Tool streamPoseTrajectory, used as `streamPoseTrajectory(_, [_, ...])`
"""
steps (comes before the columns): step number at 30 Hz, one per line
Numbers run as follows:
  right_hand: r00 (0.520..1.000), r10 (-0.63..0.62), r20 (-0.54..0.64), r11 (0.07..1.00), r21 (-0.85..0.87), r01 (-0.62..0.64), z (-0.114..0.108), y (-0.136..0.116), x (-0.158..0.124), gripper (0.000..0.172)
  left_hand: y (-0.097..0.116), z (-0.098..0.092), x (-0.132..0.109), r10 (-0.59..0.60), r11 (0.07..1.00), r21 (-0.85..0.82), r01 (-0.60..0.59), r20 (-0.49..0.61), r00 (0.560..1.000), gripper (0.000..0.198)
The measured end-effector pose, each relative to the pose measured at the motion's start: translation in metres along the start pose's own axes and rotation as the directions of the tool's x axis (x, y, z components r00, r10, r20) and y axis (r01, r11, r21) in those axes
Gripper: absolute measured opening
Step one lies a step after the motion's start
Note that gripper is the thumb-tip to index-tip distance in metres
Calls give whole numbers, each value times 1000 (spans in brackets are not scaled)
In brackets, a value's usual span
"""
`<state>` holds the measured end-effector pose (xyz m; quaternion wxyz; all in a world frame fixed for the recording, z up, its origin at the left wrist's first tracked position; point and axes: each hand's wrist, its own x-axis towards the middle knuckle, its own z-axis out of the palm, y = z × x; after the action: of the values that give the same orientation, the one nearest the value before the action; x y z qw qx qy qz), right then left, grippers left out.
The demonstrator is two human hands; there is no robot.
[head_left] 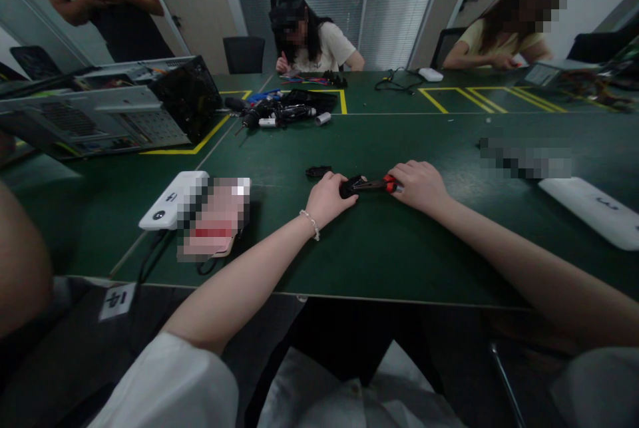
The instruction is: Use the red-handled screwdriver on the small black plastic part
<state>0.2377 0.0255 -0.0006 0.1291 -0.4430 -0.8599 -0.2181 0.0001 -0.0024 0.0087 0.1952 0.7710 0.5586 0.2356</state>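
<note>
My left hand (327, 200) is closed around a small black plastic part (352, 186) just above the green table. In my right hand (420, 187) is a pair of pliers (375, 184) with red handles, held level. Their dark jaws point left and meet the black part, though I cannot tell whether they grip it. Beyond my left hand, a second black plastic piece (318, 171) lies on the table. What the black part belongs to is too small and dark to make out.
A white power bank (174, 200) and a blurred pink phone (217, 218) lie to the left. Behind them stands an open computer case (114, 112). Tools, including a drill (254, 113), are piled farther back. Another white power bank (594, 212) lies right. Other people are around the table (379, 261).
</note>
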Motion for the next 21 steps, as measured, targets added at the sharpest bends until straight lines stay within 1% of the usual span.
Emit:
streamPoseTrajectory(6, [1000, 18, 16, 1000, 11, -18, 3, 0, 0, 23, -6, 4, 2, 46, 999, 2, -46, -47, 998, 35])
streamPoseTrajectory(9, [1000, 14, 28, 1000, 16, -14, 3, 1, 0, 24, -7, 5, 3, 81, 997, -6, -82, -61, 995, 39])
streamPoseTrajectory(16, [1000, -23, 20, 1000, 7, 23, 0, 0, -1, 26, -6, 2, 3, 83, 996, 20, -82, -25, 996, 30])
streamPoseTrajectory(18, [1000, -26, 6, 1000, 5, 26, -1, 0, -1, 29, -6, 2, 3, 74, 997, 14, -74, -23, 997, 30])
streamPoseTrajectory(21, [1000, -30, 6, 999, 25, 30, -3, 0, -2, 40, -7, 2, 3, 62, 998, -9, -63, -27, 998, 30])
